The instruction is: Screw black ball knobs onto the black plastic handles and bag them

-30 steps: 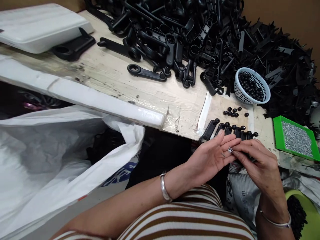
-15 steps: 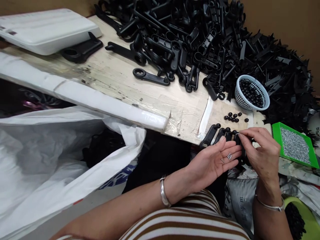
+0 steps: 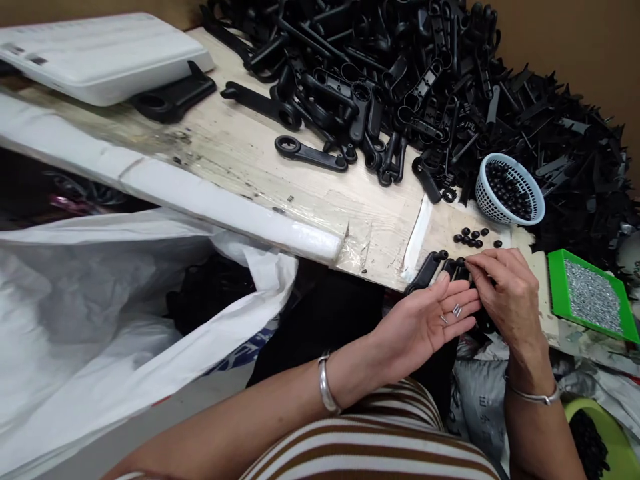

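My left hand is held palm up with its fingers stretched out. A few small silver metal pins lie loose across its fingers. My right hand is closed in a pinch, thumb against index finger, at the end of one of the black plastic crank handles lined up at the table edge. The pin between those fingertips is now hidden from view. My left fingers cover the lower parts of several handles in this row.
Loose black knobs lie beyond the row, near a light blue basket of similar knobs. Right of my hand is a green tray of metal pins. Black handles are heaped behind; a white case sits left.
My right hand has shifted left and slightly up, bringing its pinched fingertips, where a silver pin showed before, onto a handle's end. My left hand stays nearly still. The view has shifted slightly.
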Available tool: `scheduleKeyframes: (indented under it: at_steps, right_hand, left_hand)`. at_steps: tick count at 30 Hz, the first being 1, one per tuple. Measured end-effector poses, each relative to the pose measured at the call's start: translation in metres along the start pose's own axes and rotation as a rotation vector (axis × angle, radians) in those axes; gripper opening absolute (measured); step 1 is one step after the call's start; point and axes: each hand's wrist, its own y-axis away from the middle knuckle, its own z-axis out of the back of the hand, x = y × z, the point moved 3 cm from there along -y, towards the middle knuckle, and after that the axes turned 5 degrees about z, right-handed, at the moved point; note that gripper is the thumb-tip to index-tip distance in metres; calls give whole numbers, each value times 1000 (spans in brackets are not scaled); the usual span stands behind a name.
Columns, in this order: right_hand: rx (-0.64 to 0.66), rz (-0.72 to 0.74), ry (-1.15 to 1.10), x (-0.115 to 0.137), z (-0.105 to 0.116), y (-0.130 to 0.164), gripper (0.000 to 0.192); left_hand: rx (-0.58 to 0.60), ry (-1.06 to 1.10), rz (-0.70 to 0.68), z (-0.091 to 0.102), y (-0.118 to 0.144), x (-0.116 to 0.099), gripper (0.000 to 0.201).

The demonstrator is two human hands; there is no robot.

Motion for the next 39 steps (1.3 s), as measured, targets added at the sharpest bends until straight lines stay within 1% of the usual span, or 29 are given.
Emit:
scheduleKeyframes:
  at_steps: [3,6,8,10,12,15,19,21,24,27,29,31,35,39]
  right_hand:
    - [-18,-5,-84,1,7,3,13]
    - [-63,-78,-200,3,18,11,15]
    - [-42,-124,-284,7,24,19,16]
    - [-8,-130,-341,15,26,27,17]
    - [6,-116,-342,25,25,33,19]
    - [-4,-106,-287,37,21,38,21]
    - [-10,-88,-273,45,20,41,20]
    - [-8,-113,-305,46,22,40,17]
    - [5,-202,-403,41,24,37,11]
    - [-62,-253,-416,32,25,25,5]
    - [-129,-238,-352,27,21,13,4]
    - [-161,-187,-277,24,14,0,5]
    - [-142,-57,-159,22,-3,-17,9]
    - [-109,2,-99,19,-13,-19,9]
  left_hand:
    - [20,10,-14,2,0,0,49]
    - [66,15,-39,2,0,0,49]
    - [89,9,-50,2,0,1,49]
    - [85,4,-61,1,0,1,50]
    - [57,4,-68,-1,0,0,54]
    - [14,9,-71,-3,2,0,58]
    - [19,10,-75,-5,4,-1,59]
    - [20,10,-77,-5,4,0,58]
    - [11,18,-86,-4,4,-2,55]
    - [9,30,-121,-3,9,-9,54]
    - [-5,39,-173,-2,15,-18,54]
    - [-45,50,-248,1,23,-29,53]
    - [-135,69,-387,6,37,-50,54]
    - [-173,83,-407,9,38,-57,53]
